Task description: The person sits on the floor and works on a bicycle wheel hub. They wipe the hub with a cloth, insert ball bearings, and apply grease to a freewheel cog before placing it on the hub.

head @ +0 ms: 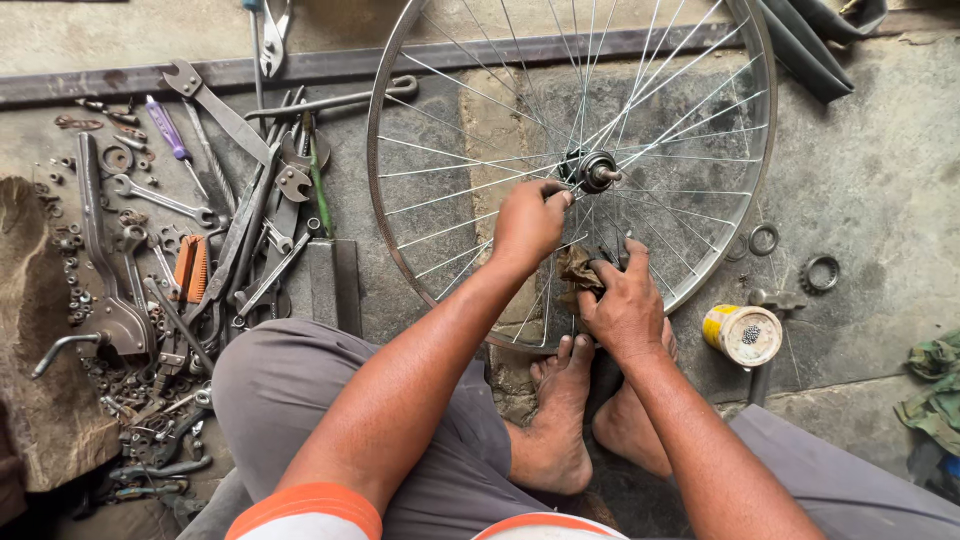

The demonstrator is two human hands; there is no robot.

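The bicycle wheel stands upright on the concrete floor in the upper centre of the frame, its rim bare of any tyre and its lower edge braced by the person's bare feet. The hub sits at the wheel centre with the axle end pointing toward the camera. Judged from the layout, the wheel is already stripped and the hub work is under way: loose rings and a toothed cog lie on the floor at the right, not fitted.

The left hand is closed narrowly, its fingertips pinched on the spokes just beside the hub at its left. The right hand grips a brown rag pressed against the lower spokes, fingers curled around it.

A small yellow tin stands open at the lower right, near the right hand. A dark tyre lies at the upper right. At the left of the frame, a pile of spanners, a purple-handled screwdriver and scattered nuts covers the floor.
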